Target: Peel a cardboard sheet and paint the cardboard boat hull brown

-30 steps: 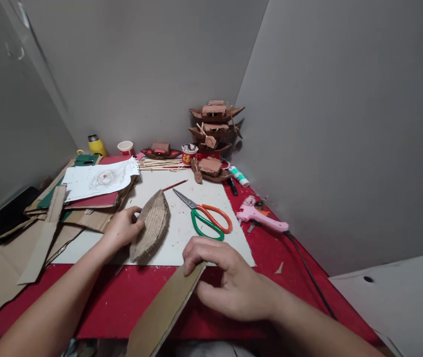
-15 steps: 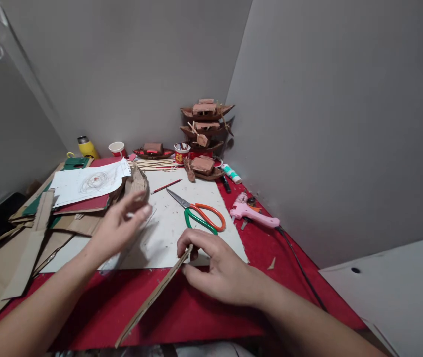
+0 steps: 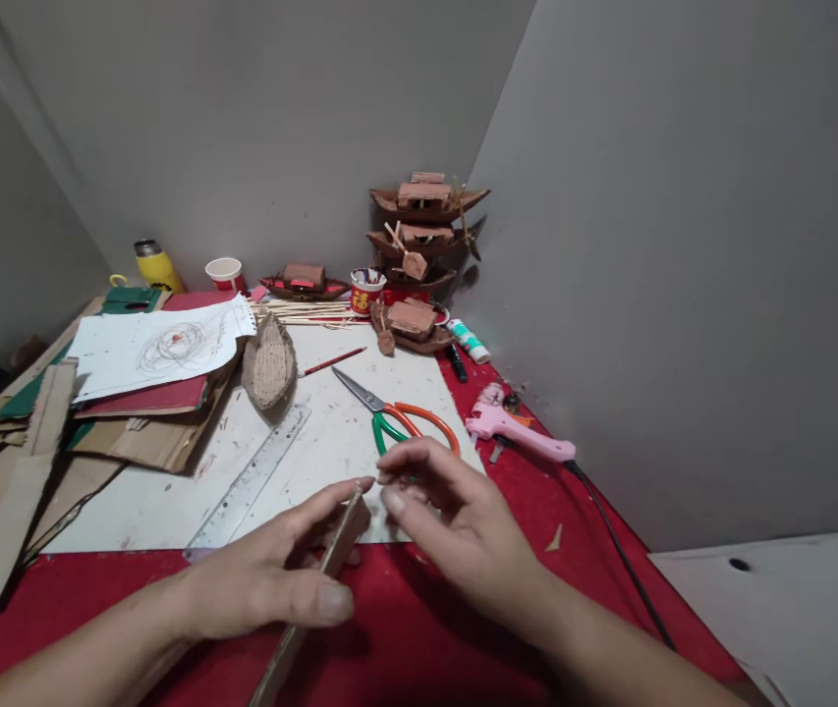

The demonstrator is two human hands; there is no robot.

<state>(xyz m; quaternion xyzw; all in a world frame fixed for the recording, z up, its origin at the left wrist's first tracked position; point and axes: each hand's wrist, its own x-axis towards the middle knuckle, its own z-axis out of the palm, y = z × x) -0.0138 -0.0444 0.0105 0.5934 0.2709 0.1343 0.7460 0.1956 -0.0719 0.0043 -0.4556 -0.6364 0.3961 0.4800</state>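
Left hand (image 3: pixel 260 579) grasps the cardboard strip (image 3: pixel 346 533), long axis seven-to-one o'clock; right hand (image 3: pixel 467 530), fingers loosely parted, hangs beside its one-o'clock end.

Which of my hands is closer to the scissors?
Right. Your right hand is just below the scissors in view, partly covering them; your left hand, at the cardboard piece, is farther, toward the lower left.
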